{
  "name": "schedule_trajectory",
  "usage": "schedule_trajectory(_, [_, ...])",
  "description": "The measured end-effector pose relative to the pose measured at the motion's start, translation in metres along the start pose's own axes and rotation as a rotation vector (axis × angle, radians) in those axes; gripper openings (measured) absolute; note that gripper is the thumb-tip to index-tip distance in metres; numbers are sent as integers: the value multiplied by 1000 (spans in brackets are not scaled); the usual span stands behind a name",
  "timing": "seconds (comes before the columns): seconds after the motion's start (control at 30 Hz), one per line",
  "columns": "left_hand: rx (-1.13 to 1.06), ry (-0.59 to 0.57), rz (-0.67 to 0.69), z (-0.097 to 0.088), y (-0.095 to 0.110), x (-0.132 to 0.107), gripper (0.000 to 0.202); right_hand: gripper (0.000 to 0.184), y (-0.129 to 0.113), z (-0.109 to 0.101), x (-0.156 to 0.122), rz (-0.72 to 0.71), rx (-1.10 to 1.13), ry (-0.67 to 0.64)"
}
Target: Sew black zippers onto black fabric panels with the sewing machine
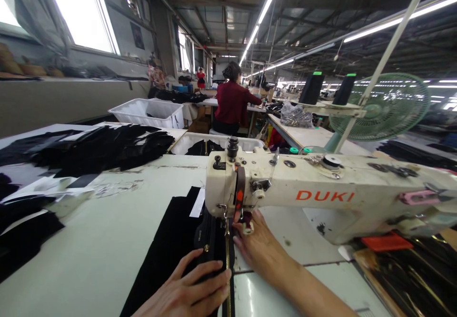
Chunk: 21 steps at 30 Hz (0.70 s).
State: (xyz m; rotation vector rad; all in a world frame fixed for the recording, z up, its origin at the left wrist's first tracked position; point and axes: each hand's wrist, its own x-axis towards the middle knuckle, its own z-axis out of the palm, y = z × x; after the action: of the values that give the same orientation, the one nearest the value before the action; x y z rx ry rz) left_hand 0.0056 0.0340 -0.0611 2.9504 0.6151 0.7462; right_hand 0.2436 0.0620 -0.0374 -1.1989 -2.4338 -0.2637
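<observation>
A cream sewing machine (271, 183) stands over a black fabric piece (167, 241) that carries a gold-toothed zipper (227, 260). The zipper runs lengthwise up to the presser foot (227, 226). Flat on the fabric, just left of the zipper teeth, lies my left hand (193, 286) with its fingers spread. My right hand (259, 241) is to the right of the presser foot, at the fabric's right edge; its fingertips are partly hidden behind the machine's fittings, so what they grip cannot be made out. A white label (197, 203) shows near the fabric's top.
Black fabric pieces (107, 148) are heaped on the table's left. Behind are a white bin (146, 112) and a person in a dark red top (230, 100). Thread cones (312, 88) and a green fan (382, 107) stand at right. A red tray (386, 242) sits by the machine.
</observation>
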Motion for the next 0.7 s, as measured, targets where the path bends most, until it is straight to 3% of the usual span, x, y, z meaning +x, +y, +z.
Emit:
schedule_trajectory(0.13, [-3,-6,-25,-3,1,2,37,22,6,-5,3,83,37,-59])
schedule_trajectory(0.23, [-6,-22,-27,-8,3,4,38,11,13,-7,9,11,32,-82])
schedule_trajectory(0.33, [-12,-26,-28,-12,5,5,36,25,16,-7,11,-108,14,-95])
schedule_trajectory(0.4, [-18,-37,-20,-13,5,6,34,34,12,-5,9,-109,-1,-81])
schedule_trajectory(0.7, [-77,-41,-20,-16,7,9,33,13,-12,6,8,219,15,46])
